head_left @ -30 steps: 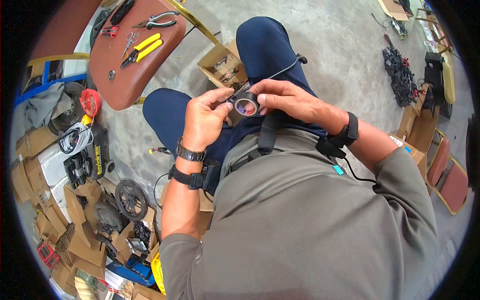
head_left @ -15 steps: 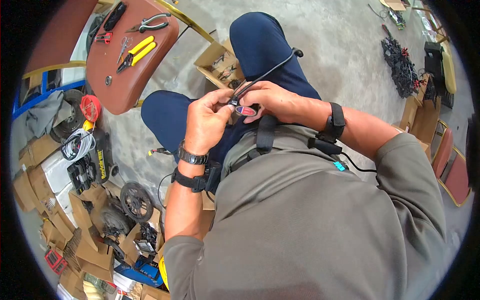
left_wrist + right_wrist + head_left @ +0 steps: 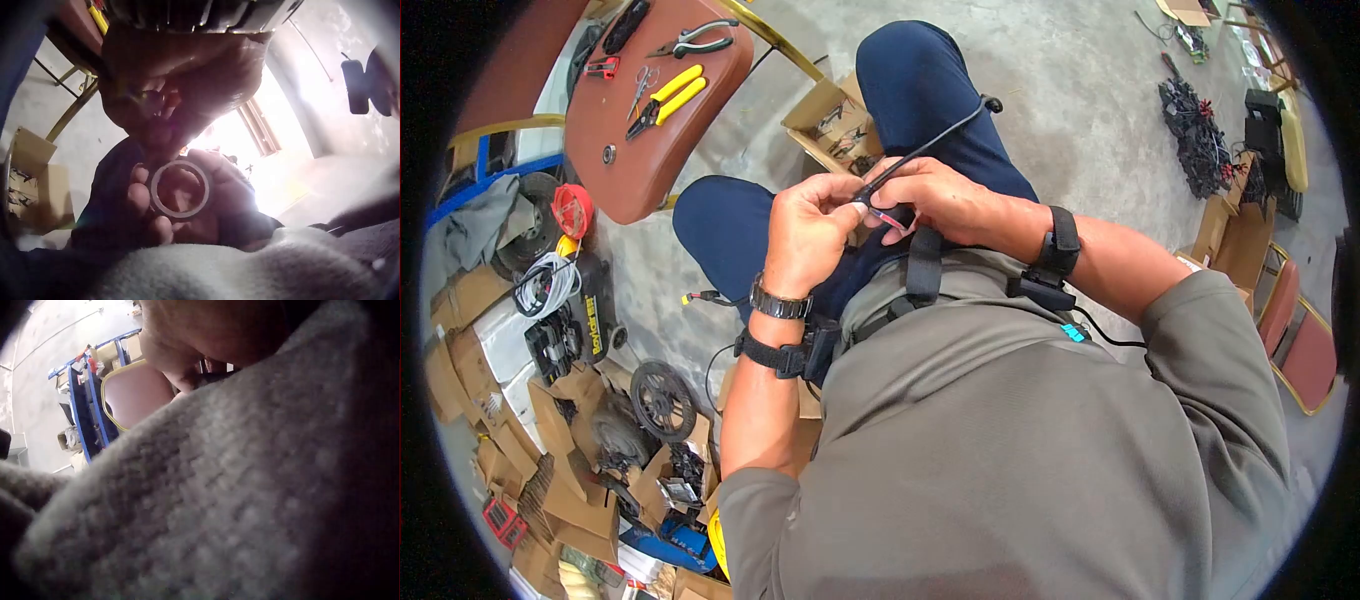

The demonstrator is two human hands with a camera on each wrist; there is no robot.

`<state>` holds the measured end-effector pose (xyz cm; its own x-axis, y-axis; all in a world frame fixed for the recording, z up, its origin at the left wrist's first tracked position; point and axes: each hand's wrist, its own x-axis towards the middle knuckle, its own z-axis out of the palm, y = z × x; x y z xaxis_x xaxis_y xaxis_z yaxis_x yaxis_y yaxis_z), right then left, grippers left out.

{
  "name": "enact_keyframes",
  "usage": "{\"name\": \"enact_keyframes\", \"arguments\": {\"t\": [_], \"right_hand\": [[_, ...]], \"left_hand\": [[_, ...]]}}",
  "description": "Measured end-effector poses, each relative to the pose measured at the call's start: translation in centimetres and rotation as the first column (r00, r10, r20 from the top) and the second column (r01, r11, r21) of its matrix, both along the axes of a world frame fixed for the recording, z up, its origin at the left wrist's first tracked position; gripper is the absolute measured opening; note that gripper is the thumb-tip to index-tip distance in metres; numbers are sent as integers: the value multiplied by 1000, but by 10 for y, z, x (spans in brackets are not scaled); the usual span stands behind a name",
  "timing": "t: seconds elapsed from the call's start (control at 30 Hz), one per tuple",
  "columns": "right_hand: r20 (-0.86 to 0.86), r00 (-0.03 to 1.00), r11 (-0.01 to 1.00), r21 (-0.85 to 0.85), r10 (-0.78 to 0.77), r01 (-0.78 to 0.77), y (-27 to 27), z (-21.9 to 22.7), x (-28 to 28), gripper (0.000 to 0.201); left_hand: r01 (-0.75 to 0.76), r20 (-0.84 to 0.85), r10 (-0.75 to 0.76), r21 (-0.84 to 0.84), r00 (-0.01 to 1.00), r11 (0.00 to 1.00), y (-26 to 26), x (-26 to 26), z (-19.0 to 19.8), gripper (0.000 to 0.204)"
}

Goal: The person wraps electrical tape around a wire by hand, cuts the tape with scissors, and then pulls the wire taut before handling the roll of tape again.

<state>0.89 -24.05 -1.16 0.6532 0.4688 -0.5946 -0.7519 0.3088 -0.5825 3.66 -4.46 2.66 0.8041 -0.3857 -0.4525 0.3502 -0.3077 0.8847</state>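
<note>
- Left hand [image 3: 810, 232] pinches a black cable [image 3: 928, 148]
- Right hand [image 3: 945, 200] grips a tape roll [image 3: 155, 190], its full ring visible only from the left wrist
- Pliers [image 3: 684, 44] on brown chair [image 3: 628, 180], grey floor [image 3: 1090, 110]

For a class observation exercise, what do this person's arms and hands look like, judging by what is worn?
The left hand and right hand are ungloved; the grey-green fabric sleeves are short. The left arm wears a dark metal link watch, then a black strap with a boxy black module; the right arm, a second black strap, dark module and thin black cable.
</note>
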Motion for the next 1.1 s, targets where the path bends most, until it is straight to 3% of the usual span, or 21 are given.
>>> {"name": "enact_keyframes", "arguments": {"t": [0.23, 0.43, 0.7, 1.1], "right_hand": [[109, 994, 996, -91, 20, -10, 1, 3, 1, 19], [264, 964, 998, -61, 15, 1, 1, -11, 0, 18], [270, 963, 1000, -17, 12, -8, 1, -8, -2, 18], [466, 884, 999, 7, 44, -54, 4, -26, -1, 16]], "left_hand": [[-28, 7, 29, -93, 1000, 995, -1, -2, -2, 31], [-80, -27, 77, -121, 997, 990, 2, -1, 4, 32], [-126, -2, 128, -202, 992, 971, 6, -6, 5, 30], [-177, -42, 173, -303, 984, 936, 11, -15, 15, 38]]}}
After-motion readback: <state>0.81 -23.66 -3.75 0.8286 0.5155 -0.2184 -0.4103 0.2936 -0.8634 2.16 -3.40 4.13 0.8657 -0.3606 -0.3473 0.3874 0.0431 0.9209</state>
